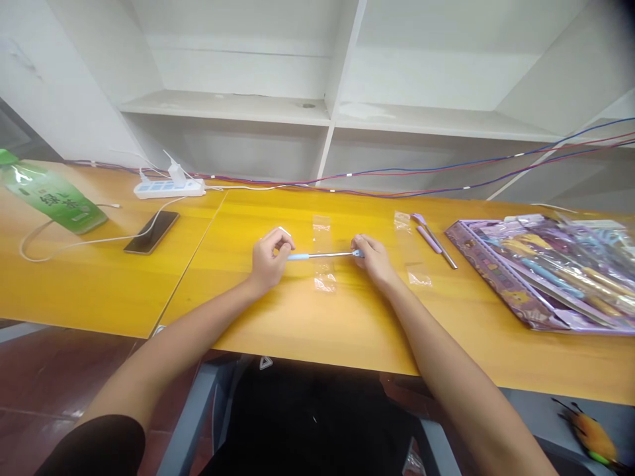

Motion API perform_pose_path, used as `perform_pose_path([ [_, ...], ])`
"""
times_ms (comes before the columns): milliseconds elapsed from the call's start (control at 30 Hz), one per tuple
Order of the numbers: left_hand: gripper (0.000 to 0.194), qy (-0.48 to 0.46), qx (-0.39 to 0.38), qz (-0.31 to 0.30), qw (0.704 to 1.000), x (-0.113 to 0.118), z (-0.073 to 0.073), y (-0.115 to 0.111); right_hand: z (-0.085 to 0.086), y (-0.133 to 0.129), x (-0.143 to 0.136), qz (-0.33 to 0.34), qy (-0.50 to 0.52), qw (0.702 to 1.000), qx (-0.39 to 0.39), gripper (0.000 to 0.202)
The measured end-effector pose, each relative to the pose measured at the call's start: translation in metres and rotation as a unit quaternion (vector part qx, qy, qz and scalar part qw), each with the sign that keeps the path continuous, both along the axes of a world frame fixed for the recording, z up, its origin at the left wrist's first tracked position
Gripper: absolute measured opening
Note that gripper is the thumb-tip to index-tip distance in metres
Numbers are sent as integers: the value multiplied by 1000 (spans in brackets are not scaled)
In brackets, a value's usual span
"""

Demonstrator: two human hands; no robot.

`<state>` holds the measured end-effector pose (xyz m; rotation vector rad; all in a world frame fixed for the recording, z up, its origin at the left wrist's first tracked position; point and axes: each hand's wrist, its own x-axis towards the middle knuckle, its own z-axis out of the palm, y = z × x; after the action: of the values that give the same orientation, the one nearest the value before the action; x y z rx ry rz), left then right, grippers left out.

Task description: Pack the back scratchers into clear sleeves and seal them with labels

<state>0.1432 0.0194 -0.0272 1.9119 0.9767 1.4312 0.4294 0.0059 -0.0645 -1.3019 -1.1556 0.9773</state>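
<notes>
black cloth (307, 416) covers the person's lap at the near edge, with grey chair parts (193, 416) showing to its left and right. at the near right, below the table edge, lies an orange toy (592, 433) with a green tip, a little blurred.

over the near middle of the yellow-brown wooden table (278, 324), two bare hands hold a blue-and-silver rod (330, 254) roughly level, left to right. the left hand (268, 258) is curled around its pale blue end, thumb and forefinger pinching there. the right hand (372, 258) pinches the small blue piece at the other end between thumb and fingers; the remaining fingers are folded in. the bare metal shaft spans the gap between the hands, crossing above a clear plastic sleeve (325, 271).

just right of the right hand lies a second clear sleeve (411, 250), and beside it a purple grip (429, 239) and a silver rod with a purple head (443, 249). further right, a patterned purple box (516, 291) holds a heap of wrapped packets (570, 264).

to the left, a dark phone (152, 233) lies under a white cable (99, 242), near a tilted green bottle (54, 195). farther off are a white power strip (169, 189), red and blue wires (387, 170) and pale shelves (228, 109).
</notes>
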Motion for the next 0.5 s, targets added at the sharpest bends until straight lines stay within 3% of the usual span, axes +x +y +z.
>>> perform_pose_path([
  [500, 19, 35, -7, 11, 999, 6, -3, -10, 2, -12, -35, 84, -15, 996, -18, 53],
])
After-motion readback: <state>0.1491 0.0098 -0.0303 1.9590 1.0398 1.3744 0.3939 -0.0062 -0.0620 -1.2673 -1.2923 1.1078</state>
